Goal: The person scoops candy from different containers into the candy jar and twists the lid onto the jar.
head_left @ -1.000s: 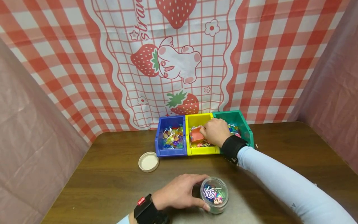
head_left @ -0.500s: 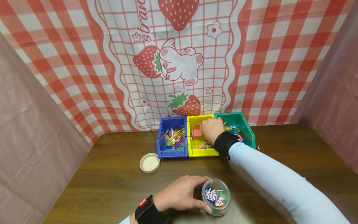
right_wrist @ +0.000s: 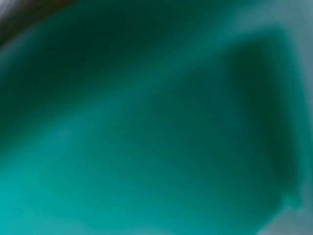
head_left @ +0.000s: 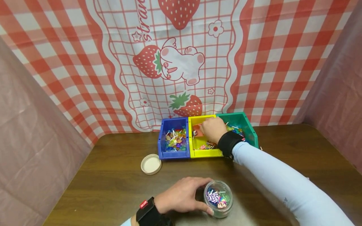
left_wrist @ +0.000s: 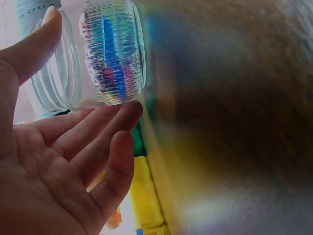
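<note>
In the head view, my left hand (head_left: 182,194) holds a clear jar (head_left: 217,199) by its side, thumb and fingers on opposite sides. Small lollipop-like charms lie in the jar, whose ribbed wall (left_wrist: 115,54) fills the upper left wrist view. My right hand (head_left: 214,130) reaches into the yellow bin (head_left: 205,153), gripping a pinkish-orange scoop (head_left: 198,130). A few striped pieces show at the scoop's left edge. The scoop's handle is hidden by the hand. Only the blurred green bin (right_wrist: 146,147) fills the right wrist view.
A blue bin (head_left: 174,155) and the green bin (head_left: 251,133), both with colourful small pieces, flank the yellow one. An upturned cream lid (head_left: 151,164) lies on the wooden table (head_left: 113,188). A checked cloth (head_left: 268,62) hangs behind.
My right hand has drawn the scoop toward the back of the yellow bin, exposing more of its floor. The scoop's tilt has altered slightly. My left hand and the jar stay put.
</note>
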